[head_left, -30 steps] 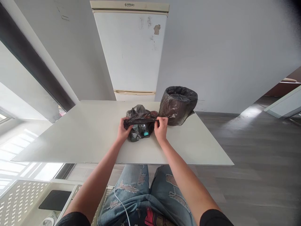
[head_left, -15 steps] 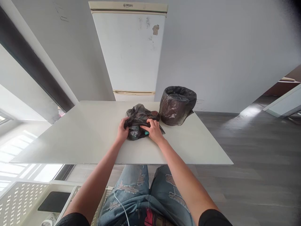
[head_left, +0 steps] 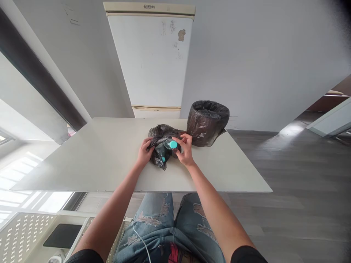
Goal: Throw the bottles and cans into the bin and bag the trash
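A crumpled black plastic bag lies on the white table, its mouth spread towards me. My left hand is closed on the bag's left edge. At the opening, my right hand has thumb and fingers around a clear bottle with a turquoise cap, which points up towards me. Lower in the bag's mouth shows a second bottle with a smaller-looking turquoise cap. The bag hides the rest of both bottles.
A bin lined with a black bag stands at the table's back right, close to my right hand. Behind the table is a white fridge. A perforated white drawer unit is at lower left, beside my legs.
The bag's front has been pulled apart, and the two capped bottles now show. My right hand has moved slightly up and right, from the bag's folds to the upper bottle.
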A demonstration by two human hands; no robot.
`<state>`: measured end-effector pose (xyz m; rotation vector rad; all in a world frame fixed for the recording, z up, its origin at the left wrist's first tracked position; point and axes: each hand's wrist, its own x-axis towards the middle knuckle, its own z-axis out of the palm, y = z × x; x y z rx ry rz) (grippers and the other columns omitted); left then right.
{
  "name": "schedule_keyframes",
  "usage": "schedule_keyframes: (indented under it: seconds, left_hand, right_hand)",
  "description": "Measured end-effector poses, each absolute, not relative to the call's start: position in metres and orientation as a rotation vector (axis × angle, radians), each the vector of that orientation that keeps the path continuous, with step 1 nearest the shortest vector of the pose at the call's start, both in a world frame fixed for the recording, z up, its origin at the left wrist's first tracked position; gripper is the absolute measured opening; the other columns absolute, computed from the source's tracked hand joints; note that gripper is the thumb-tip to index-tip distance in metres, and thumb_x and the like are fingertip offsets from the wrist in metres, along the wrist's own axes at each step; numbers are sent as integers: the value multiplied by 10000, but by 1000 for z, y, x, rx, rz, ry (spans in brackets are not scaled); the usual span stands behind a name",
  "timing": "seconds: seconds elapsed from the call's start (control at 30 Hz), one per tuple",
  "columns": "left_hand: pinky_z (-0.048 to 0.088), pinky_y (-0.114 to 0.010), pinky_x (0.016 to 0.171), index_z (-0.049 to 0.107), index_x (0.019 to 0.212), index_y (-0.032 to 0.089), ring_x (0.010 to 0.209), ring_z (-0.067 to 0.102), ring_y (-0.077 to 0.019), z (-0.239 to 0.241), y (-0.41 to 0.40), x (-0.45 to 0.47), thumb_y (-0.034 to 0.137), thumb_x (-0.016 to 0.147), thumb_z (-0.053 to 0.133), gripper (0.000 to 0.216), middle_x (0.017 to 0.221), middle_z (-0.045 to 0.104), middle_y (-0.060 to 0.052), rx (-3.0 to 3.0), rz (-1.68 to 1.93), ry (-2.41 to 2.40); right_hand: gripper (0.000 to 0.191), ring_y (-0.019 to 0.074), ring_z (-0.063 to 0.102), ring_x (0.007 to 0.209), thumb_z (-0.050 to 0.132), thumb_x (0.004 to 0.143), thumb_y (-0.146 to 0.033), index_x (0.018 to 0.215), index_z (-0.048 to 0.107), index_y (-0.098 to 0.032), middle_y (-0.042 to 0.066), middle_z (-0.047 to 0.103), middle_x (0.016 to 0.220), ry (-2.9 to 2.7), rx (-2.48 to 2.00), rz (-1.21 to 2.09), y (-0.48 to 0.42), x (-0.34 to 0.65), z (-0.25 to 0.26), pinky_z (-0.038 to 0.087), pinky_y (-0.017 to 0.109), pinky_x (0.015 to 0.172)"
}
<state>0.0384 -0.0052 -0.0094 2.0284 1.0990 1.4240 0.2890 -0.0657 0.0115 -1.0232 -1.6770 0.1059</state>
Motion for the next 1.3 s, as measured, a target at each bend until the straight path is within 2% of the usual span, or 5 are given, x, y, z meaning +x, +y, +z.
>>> schedule_keyframes:
  seconds: [0.3,0.63,0.97,1.1,1.3]
  left_hand:
    - [531,-457,1078,678,1153,224,1217,652,-287,-5,-12,41,361,969,615,237,1285,674,-116,2077,1394,1062]
    - [524,-459,1094,662,1198,235,1245,648,-282,-5,-13,42,246,917,597,289,1288,681,-101,2062,1379,1066]
    - [528,-462,1074,668,1185,253,1202,656,-282,-5,-12,42,221,888,604,305,1251,686,-88,2047,1389,1106]
    - [530,-464,1071,666,1178,250,1195,655,-284,-5,-12,42,201,880,601,309,1241,686,-87,2049,1398,1098]
    - [545,-443,1051,669,1172,242,1185,658,-280,-8,-10,42,179,864,586,325,1232,686,-85,2045,1406,1131]
  right_hand:
    - [229,287,511,1240,581,982,-298,1175,696,-252,108,513,1316,-1822,-962,259,-68,281,14,445,486,1122]
    - [336,255,513,1008,495,891,-24,909,776,-207,98,486,1047,-1582,-1258,-42,-44,289,-6,514,426,951]
    - [497,259,494,1003,470,787,68,1042,804,-197,111,483,1073,-1669,-1335,-80,-40,297,-13,537,427,919]
    - [482,307,461,1157,572,857,21,1156,825,-258,140,496,1305,-1931,-1275,-67,-45,297,-10,504,505,1008]
    - [700,367,414,1362,686,814,36,1356,734,-403,99,423,1556,-2238,-1167,-23,-56,293,-4,448,604,1097]
